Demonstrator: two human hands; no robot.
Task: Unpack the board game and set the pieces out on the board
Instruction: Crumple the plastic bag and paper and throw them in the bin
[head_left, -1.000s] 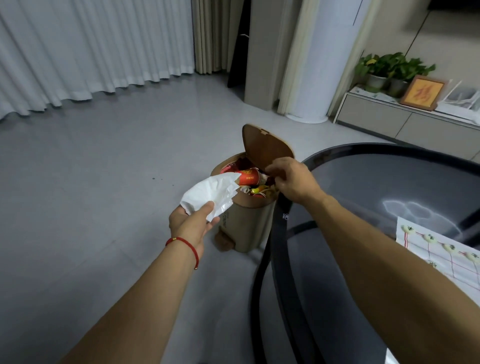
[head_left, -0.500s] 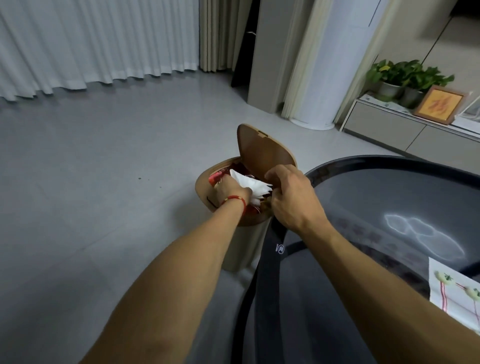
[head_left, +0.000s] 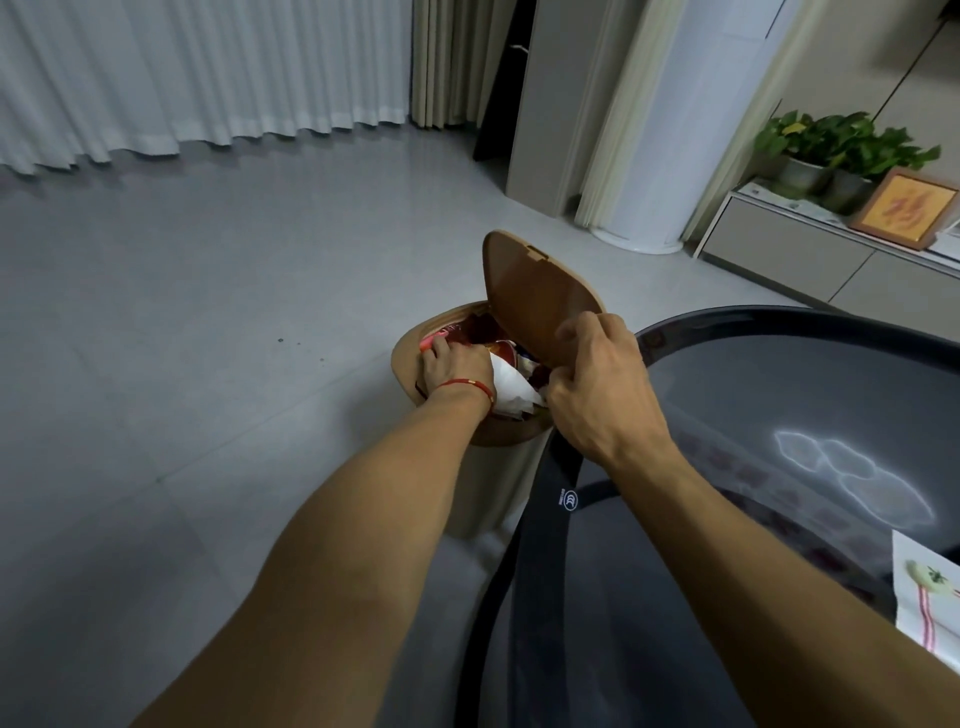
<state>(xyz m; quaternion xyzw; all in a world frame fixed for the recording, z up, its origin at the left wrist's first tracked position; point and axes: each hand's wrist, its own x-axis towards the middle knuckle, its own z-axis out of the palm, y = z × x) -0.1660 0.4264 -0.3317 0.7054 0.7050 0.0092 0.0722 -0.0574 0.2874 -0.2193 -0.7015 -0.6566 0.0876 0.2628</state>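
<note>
A tan waste bin (head_left: 410, 366) stands on the floor beside the dark round table (head_left: 779, 364), its brown lid (head_left: 524, 296) tipped up. My left hand (head_left: 452, 366) reaches down inside the bin and presses a crumpled white wrapper (head_left: 511, 387) onto the rubbish there; its fingers are partly hidden. My right hand (head_left: 597, 384) grips the lower edge of the lid and holds it up. A corner of the white paper game board (head_left: 922, 608) with red lines shows at the right edge of the table, with one pale round piece (head_left: 927, 576) on it.
Grey tiled floor (head_left: 208, 364) spreads to the left, with white curtains (head_left: 182, 78) behind. At the back right stand a white column unit (head_left: 670, 130), a low cabinet (head_left: 789, 249) with potted plants (head_left: 841, 145) and a framed picture (head_left: 906, 208).
My left hand carried the white wrapper from outside the bin into it and has pushed it lower. My right hand stays on the lid. The view has moved closer and turned left.
</note>
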